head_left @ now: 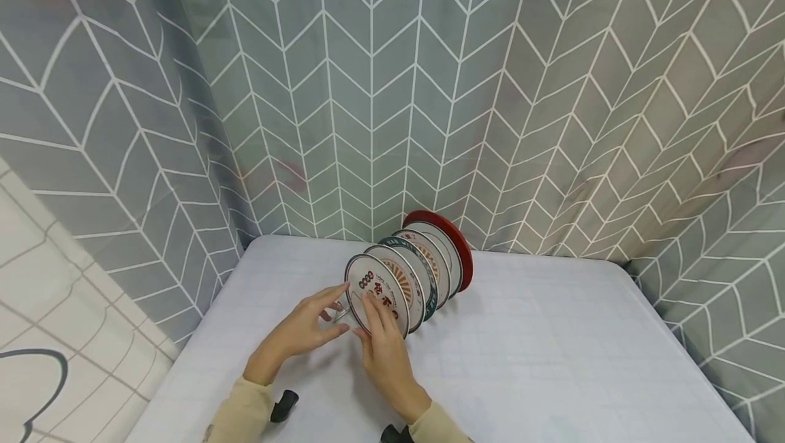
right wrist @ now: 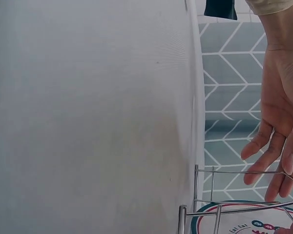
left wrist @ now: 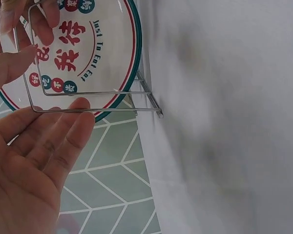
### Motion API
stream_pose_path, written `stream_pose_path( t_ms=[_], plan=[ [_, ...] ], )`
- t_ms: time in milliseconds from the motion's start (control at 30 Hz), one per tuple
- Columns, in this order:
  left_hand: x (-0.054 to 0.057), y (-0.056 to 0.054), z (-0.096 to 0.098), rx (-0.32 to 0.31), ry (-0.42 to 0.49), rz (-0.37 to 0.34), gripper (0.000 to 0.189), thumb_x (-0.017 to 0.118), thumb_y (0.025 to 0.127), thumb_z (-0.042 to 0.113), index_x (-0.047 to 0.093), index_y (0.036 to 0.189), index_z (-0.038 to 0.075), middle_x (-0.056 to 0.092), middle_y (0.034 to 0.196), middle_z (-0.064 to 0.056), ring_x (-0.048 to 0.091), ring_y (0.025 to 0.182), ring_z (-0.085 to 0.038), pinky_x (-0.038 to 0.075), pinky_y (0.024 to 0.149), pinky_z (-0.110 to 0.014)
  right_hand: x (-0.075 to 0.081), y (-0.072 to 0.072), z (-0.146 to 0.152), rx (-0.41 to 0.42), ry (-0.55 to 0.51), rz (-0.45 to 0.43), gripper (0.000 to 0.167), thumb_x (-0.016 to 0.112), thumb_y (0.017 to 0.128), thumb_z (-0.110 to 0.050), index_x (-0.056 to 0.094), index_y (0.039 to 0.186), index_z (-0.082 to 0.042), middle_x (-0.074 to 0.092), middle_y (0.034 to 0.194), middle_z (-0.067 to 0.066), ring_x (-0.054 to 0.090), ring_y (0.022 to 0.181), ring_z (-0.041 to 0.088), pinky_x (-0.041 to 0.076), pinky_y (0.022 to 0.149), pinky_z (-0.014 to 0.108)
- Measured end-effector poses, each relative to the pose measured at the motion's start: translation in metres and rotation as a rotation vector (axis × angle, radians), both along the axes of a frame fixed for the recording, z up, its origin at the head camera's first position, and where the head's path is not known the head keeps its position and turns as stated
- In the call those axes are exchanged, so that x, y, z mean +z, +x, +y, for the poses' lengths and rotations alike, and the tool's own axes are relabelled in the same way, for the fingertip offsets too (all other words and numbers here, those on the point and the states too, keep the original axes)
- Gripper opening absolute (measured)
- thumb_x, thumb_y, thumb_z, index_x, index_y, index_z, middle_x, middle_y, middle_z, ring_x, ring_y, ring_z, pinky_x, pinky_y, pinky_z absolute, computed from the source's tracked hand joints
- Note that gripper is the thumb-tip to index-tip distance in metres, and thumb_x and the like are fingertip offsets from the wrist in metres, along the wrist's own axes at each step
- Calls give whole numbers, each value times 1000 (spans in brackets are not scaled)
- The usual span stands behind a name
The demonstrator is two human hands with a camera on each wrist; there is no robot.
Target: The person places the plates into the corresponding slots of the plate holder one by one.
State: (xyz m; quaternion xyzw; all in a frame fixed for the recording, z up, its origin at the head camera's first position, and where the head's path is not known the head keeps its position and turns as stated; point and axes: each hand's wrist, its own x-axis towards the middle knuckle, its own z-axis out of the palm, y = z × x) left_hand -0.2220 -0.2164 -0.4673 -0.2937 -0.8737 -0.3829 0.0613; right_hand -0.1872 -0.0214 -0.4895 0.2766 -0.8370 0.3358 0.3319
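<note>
Several round plates stand on edge in a row, held in a thin metal wire rack (left wrist: 95, 110). The front plate (head_left: 381, 281) is white with red characters and a dark rim. At its left edge, my left hand (head_left: 302, 326) has thumb and index finger spread; in the left wrist view its long fingers (left wrist: 71, 139) lie straight beside the wires and rim. My right hand (head_left: 388, 358) rests straight fingers on the front plate's face, thumb near the lower rim. In the right wrist view, the left hand (right wrist: 278, 105) reaches down beside the rack wires.
A red round plate (head_left: 464, 252) is at the back of the row. Under everything lies a white cloth-covered table (head_left: 552, 347). A grey curtain (head_left: 392, 88) with white zigzag lines hangs behind it and at both sides. Black wrist devices (head_left: 284, 405) sit by the sleeves.
</note>
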Motion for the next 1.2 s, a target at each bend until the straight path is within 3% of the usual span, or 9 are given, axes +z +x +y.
stream_pose_path(
  t_ms=[133,400,633,867,1200],
  plan=[
    [0,3,4,-1,-15,5,71,75,85,14,41,146,-3,52,143,-20,69,101,-26,60,77,-27,1,4,5,-4,12,3,58,69,88,-9,48,141,1,56,135,18,57,124,30,52,102,43],
    [2,5,15,-48,12,0,66,73,88,14,44,143,-6,54,139,-24,71,94,-25,60,72,-24,-1,9,23,-15,28,9,64,77,80,0,52,139,-1,64,123,11,63,113,24,55,95,39],
    [4,12,23,-65,21,4,66,74,87,12,45,143,-4,55,137,-23,69,83,-12,58,65,-19,-2,18,40,14,28,-5,62,76,80,1,53,137,0,65,122,11,63,112,25,57,93,38],
    [4,20,30,-76,13,16,66,74,87,14,45,144,-3,51,141,-25,67,81,-8,56,59,-18,-3,23,52,16,46,2,61,76,80,0,53,136,0,64,123,12,63,113,25,57,94,38],
    [3,25,40,-125,40,19,63,73,89,15,46,142,-5,52,141,-24,61,72,2,57,63,-20,-4,29,69,19,67,11,54,75,80,-2,57,131,2,65,122,11,64,109,24,57,91,35]
  ],
)
